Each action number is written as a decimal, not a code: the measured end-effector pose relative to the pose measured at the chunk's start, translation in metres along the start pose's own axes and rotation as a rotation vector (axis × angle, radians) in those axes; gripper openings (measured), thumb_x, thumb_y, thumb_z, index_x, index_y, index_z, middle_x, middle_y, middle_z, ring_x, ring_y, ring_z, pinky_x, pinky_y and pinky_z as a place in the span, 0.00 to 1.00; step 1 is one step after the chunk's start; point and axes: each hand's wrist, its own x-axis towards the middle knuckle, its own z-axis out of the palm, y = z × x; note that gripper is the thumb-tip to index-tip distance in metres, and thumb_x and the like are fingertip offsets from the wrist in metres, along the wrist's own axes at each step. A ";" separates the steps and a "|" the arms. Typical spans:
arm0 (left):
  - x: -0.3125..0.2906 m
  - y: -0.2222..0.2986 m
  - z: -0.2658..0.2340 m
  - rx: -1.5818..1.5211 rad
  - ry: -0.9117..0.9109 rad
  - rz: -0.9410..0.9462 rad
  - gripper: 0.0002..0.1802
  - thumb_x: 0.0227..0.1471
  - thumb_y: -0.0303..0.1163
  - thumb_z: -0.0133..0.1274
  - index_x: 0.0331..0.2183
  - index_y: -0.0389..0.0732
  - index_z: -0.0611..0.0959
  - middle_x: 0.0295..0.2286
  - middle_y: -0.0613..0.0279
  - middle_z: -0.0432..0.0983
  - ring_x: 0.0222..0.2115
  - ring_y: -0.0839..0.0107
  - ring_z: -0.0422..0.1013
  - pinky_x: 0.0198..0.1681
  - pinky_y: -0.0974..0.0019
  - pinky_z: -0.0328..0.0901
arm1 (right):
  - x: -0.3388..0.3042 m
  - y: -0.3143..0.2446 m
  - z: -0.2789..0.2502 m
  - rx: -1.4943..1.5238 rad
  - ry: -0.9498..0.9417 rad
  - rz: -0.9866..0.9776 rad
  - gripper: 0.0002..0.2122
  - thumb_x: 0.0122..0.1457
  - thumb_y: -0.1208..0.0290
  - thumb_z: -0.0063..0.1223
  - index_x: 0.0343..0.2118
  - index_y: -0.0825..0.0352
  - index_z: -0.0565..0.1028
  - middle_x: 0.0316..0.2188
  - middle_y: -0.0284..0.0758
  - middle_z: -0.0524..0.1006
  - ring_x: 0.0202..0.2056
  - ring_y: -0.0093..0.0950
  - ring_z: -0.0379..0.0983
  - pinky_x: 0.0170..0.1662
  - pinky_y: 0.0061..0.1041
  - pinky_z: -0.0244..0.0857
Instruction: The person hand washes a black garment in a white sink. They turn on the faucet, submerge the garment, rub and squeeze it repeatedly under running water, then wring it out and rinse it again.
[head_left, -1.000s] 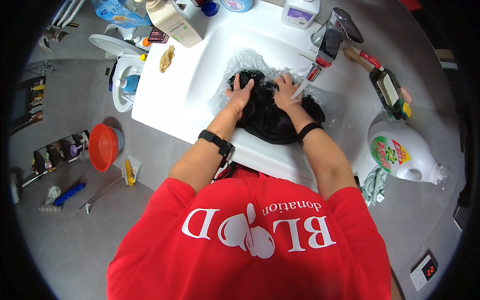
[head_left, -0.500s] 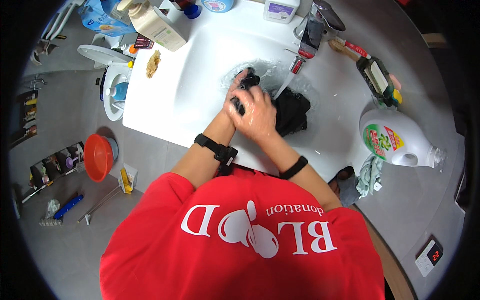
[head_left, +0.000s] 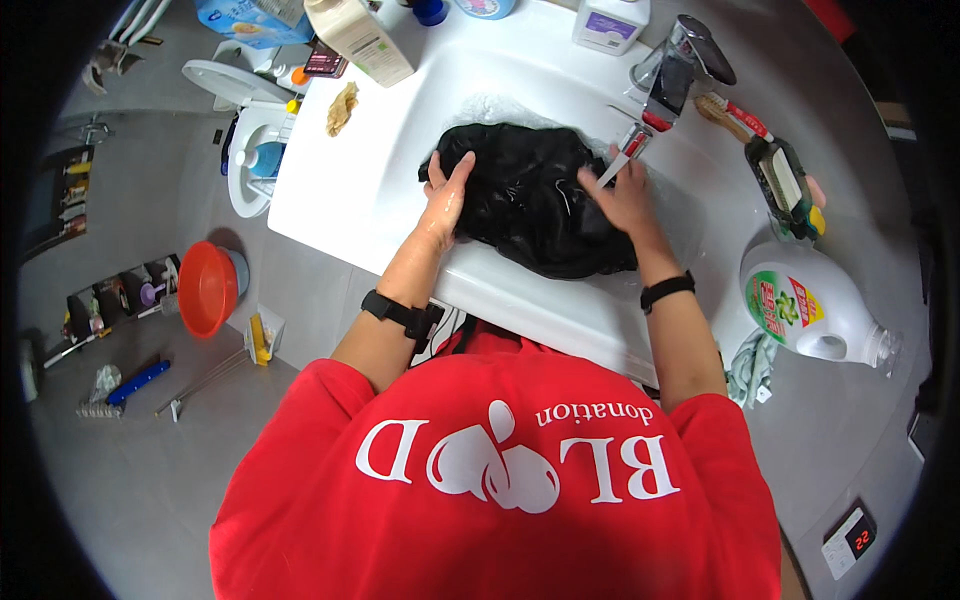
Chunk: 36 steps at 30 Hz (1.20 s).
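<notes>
A large wet black cloth [head_left: 535, 200], whose garment kind does not show, lies bunched in the white sink [head_left: 400, 130]. At its left edge my left hand [head_left: 443, 200] rests with thumb and fingers apart, touching the fabric. My right hand [head_left: 627, 205] is at the cloth's right side, fingers spread, some of them behind the running water. The stream falls from the tap [head_left: 636, 140] onto or just beside that hand. Foamy water shows along the far side of the fabric.
A big white detergent jug [head_left: 800, 300] lies on the right counter near a brush [head_left: 725, 118] and a soap holder [head_left: 780, 180]. Pump bottle [head_left: 365, 45] and yellowish crumpled lump [head_left: 342, 108] sit at left. A red basin [head_left: 208, 290] is beyond the sink's left side.
My hands were together, squeezing part of the black cloth; now they are apart at its two sides. The cloth has spread out and covers much more of the sink.
</notes>
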 end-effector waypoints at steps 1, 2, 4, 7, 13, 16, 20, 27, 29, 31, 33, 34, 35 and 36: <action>0.002 -0.006 -0.002 0.047 -0.022 -0.041 0.62 0.42 0.69 0.54 0.67 0.54 0.41 0.65 0.46 0.31 0.64 0.46 0.43 0.59 0.38 0.52 | -0.013 0.008 0.006 -0.158 -0.014 0.037 0.40 0.55 0.34 0.43 0.65 0.57 0.57 0.63 0.50 0.56 0.63 0.49 0.53 0.62 0.49 0.50; 0.005 -0.012 -0.001 0.096 -0.013 -0.096 0.62 0.42 0.69 0.54 0.67 0.57 0.40 0.65 0.46 0.30 0.65 0.46 0.41 0.59 0.35 0.50 | -0.024 0.010 0.013 -0.255 -0.101 -0.117 0.36 0.54 0.40 0.50 0.64 0.50 0.59 0.60 0.50 0.60 0.60 0.51 0.57 0.62 0.52 0.50; 0.008 -0.022 0.009 0.268 -0.057 -0.118 0.64 0.40 0.71 0.55 0.67 0.61 0.38 0.65 0.47 0.29 0.65 0.46 0.39 0.60 0.37 0.51 | -0.026 0.009 0.016 -0.389 -0.256 -0.343 0.34 0.52 0.49 0.56 0.63 0.45 0.61 0.57 0.48 0.64 0.57 0.51 0.61 0.59 0.52 0.55; 0.006 -0.028 0.029 0.107 -0.079 -0.192 0.67 0.37 0.72 0.57 0.67 0.60 0.37 0.66 0.47 0.26 0.66 0.45 0.37 0.59 0.34 0.51 | -0.005 -0.009 0.014 -0.212 -0.032 -0.042 0.32 0.52 0.59 0.57 0.62 0.46 0.62 0.55 0.45 0.67 0.51 0.49 0.68 0.53 0.43 0.66; 0.019 -0.033 0.059 -0.495 -0.342 -0.349 0.49 0.44 0.71 0.53 0.58 0.48 0.65 0.56 0.55 0.64 0.55 0.53 0.63 0.59 0.46 0.57 | -0.050 -0.062 0.013 0.364 0.189 -0.358 0.23 0.49 0.73 0.51 0.51 0.54 0.73 0.44 0.40 0.75 0.46 0.43 0.72 0.49 0.39 0.67; 0.044 -0.051 0.061 -0.829 -0.751 -0.391 0.36 0.48 0.64 0.56 0.44 0.40 0.80 0.40 0.54 0.79 0.40 0.57 0.74 0.50 0.52 0.67 | -0.112 -0.093 0.007 0.237 0.190 -0.549 0.22 0.46 0.74 0.53 0.48 0.54 0.74 0.34 0.38 0.73 0.36 0.41 0.73 0.40 0.36 0.70; 0.047 -0.079 0.065 -0.178 -0.674 0.420 0.19 0.61 0.43 0.44 0.44 0.39 0.78 0.41 0.55 0.77 0.38 0.61 0.75 0.45 0.57 0.70 | -0.117 -0.123 -0.006 0.267 0.241 -0.475 0.13 0.54 0.63 0.55 0.43 0.56 0.76 0.29 0.41 0.76 0.33 0.41 0.76 0.34 0.39 0.71; -0.031 -0.019 0.061 -0.261 -0.308 0.048 0.33 0.49 0.33 0.54 0.57 0.38 0.65 0.46 0.52 0.73 0.44 0.61 0.72 0.43 0.60 0.71 | -0.011 -0.038 -0.021 0.187 0.022 0.064 0.29 0.58 0.40 0.43 0.47 0.63 0.74 0.41 0.48 0.78 0.46 0.47 0.74 0.52 0.43 0.65; -0.040 0.004 0.043 -0.059 -0.282 0.069 0.32 0.49 0.41 0.56 0.53 0.40 0.68 0.42 0.55 0.74 0.37 0.64 0.74 0.32 0.63 0.71 | -0.001 -0.007 -0.030 0.144 -0.001 0.151 0.34 0.57 0.36 0.43 0.52 0.65 0.71 0.47 0.48 0.75 0.51 0.46 0.70 0.55 0.41 0.63; -0.037 0.017 0.020 0.035 -0.273 0.002 0.34 0.49 0.54 0.54 0.50 0.41 0.70 0.39 0.57 0.72 0.33 0.67 0.72 0.25 0.68 0.68 | -0.002 0.010 -0.034 0.101 0.140 0.230 0.40 0.56 0.34 0.43 0.57 0.68 0.65 0.55 0.48 0.69 0.59 0.44 0.62 0.59 0.40 0.58; -0.028 0.015 0.005 0.110 -0.227 -0.086 0.38 0.49 0.57 0.54 0.55 0.44 0.67 0.42 0.56 0.72 0.38 0.63 0.72 0.33 0.58 0.70 | -0.013 0.017 -0.029 0.076 0.300 0.318 0.42 0.55 0.34 0.44 0.65 0.62 0.56 0.62 0.46 0.59 0.64 0.47 0.50 0.63 0.46 0.50; -0.022 0.010 0.003 0.142 -0.196 -0.113 0.41 0.48 0.57 0.55 0.57 0.45 0.65 0.42 0.54 0.72 0.41 0.59 0.73 0.36 0.52 0.70 | -0.020 0.016 -0.021 -0.029 0.182 0.269 0.42 0.55 0.34 0.45 0.66 0.59 0.54 0.63 0.46 0.57 0.64 0.49 0.50 0.62 0.49 0.50; -0.016 0.002 0.005 0.135 -0.199 -0.166 0.43 0.47 0.58 0.55 0.59 0.49 0.63 0.47 0.54 0.68 0.46 0.57 0.69 0.42 0.48 0.68 | -0.029 0.013 -0.010 -0.134 0.133 0.244 0.42 0.54 0.34 0.46 0.66 0.55 0.52 0.64 0.45 0.56 0.63 0.50 0.50 0.62 0.52 0.50; -0.012 -0.006 0.010 0.141 -0.191 -0.231 0.46 0.47 0.60 0.56 0.62 0.52 0.60 0.52 0.53 0.64 0.51 0.55 0.65 0.47 0.44 0.65 | -0.036 0.011 -0.001 -0.188 0.039 0.191 0.42 0.54 0.35 0.47 0.67 0.51 0.50 0.65 0.44 0.54 0.63 0.51 0.51 0.61 0.55 0.50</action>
